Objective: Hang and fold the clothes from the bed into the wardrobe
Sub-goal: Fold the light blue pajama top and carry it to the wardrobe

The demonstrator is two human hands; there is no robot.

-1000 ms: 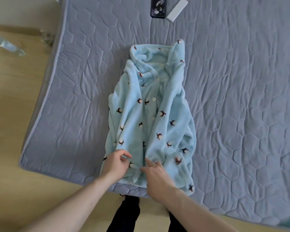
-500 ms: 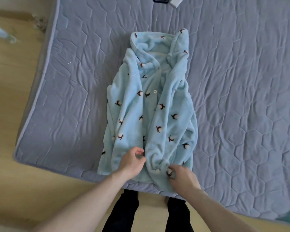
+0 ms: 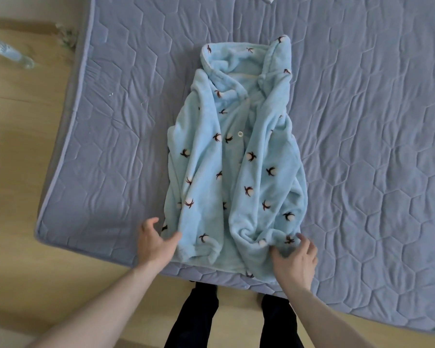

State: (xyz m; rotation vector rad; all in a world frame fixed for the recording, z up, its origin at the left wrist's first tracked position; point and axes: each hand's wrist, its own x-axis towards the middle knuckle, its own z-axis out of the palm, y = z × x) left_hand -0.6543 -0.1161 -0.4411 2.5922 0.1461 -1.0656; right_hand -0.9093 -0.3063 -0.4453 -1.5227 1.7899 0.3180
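A pale blue fleece pyjama top (image 3: 236, 156) with a small dark-and-white print lies face up on the bed (image 3: 362, 146), close to its near edge; its long axis runs straight away from the person, collar at the far end and hem at the near end, the hem lying right along the mattress edge; both sleeves are folded in over the front so the shape is a narrow strip, wider near the hem; one clear button (image 3: 240, 133) shows on the front placket.

The left hand (image 3: 153, 242) sits at the near left corner of the top, fingers spread and relaxed, thumb touching the fabric edge, its grip open and holding nothing; the right hand (image 3: 295, 259) is at the near right corner, fingertips pinching a bunched fold of the hem, its grip closed on the fleece.

The bed carries a grey-blue quilted cover with a hexagon stitch pattern; it stands on a light wooden floor (image 3: 18, 159); a clear plastic bottle (image 3: 9, 54) lies on the floor at the far left; the person's dark trouser legs (image 3: 204, 315) show below, just beside the mattress edge.
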